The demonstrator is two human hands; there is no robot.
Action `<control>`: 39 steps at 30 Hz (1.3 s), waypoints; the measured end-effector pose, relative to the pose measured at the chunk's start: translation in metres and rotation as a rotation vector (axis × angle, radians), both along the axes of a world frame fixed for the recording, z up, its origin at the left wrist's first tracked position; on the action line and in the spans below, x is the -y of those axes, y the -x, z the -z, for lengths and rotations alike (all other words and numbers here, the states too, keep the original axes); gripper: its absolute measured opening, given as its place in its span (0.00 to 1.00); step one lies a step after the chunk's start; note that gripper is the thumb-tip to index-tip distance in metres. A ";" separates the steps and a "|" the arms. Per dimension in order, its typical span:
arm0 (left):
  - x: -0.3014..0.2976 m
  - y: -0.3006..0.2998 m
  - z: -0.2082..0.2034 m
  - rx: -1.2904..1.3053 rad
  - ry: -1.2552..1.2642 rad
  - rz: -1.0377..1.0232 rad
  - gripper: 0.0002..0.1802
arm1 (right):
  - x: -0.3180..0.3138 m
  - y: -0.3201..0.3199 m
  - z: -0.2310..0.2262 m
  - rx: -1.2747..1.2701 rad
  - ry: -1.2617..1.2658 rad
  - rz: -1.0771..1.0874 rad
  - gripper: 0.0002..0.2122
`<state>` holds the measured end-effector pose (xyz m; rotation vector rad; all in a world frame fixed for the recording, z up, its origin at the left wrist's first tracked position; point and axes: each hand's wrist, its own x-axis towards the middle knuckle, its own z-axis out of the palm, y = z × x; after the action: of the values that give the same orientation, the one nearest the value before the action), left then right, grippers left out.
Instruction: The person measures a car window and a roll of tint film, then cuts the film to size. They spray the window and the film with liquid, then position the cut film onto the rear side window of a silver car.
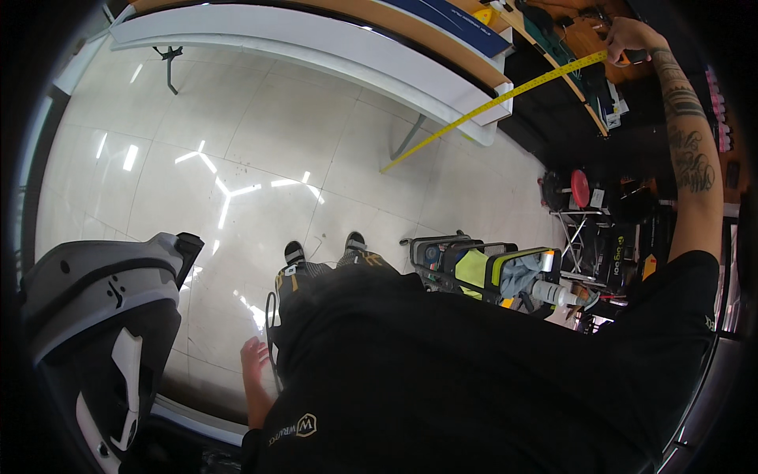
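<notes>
i hold a tape measure (634, 57) in my remote right hand (634, 35), fingers clenched around it, its yellow blade (485, 107) slanting past the white table (480, 136); my left hand (253, 357) hangs low, fingers loosely parted.

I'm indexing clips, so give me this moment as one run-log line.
right hand: gripping tape measure | yellow blade: extended, tip seen against tiled floor, contact unclear | left hand: low at side, appears empty
</notes>
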<state>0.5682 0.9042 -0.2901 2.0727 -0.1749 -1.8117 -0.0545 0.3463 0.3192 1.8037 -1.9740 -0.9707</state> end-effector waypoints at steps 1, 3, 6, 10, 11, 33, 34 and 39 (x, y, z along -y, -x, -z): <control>-0.004 0.000 0.004 -0.027 0.018 -0.073 0.23 | 0.002 -0.002 0.001 -0.012 -0.002 -0.007 0.17; -0.001 0.002 0.002 -0.008 0.022 -0.065 0.23 | 0.001 -0.004 -0.002 -0.044 0.001 -0.008 0.18; 0.000 0.002 0.004 0.004 0.017 -0.034 0.24 | -0.001 -0.004 -0.003 -0.032 0.023 -0.023 0.18; -0.001 0.007 0.001 -0.001 0.009 -0.048 0.24 | -0.001 -0.006 -0.003 -0.034 -0.010 0.010 0.20; -0.003 0.007 0.002 -0.006 -0.004 -0.053 0.24 | -0.001 -0.007 -0.002 -0.030 -0.007 0.018 0.20; -0.004 0.009 0.010 -0.012 0.008 -0.052 0.23 | 0.004 -0.014 -0.002 0.002 -0.039 0.023 0.19; -0.004 0.008 0.011 -0.013 0.006 -0.053 0.23 | 0.006 -0.011 -0.001 -0.001 -0.035 0.021 0.19; -0.004 0.004 0.013 -0.024 0.014 -0.064 0.23 | 0.008 -0.016 -0.001 -0.030 -0.001 0.026 0.20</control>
<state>0.5639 0.9084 -0.3034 2.0226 -0.1124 -1.7917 -0.0382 0.3380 0.3202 1.7577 -1.9841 -1.0004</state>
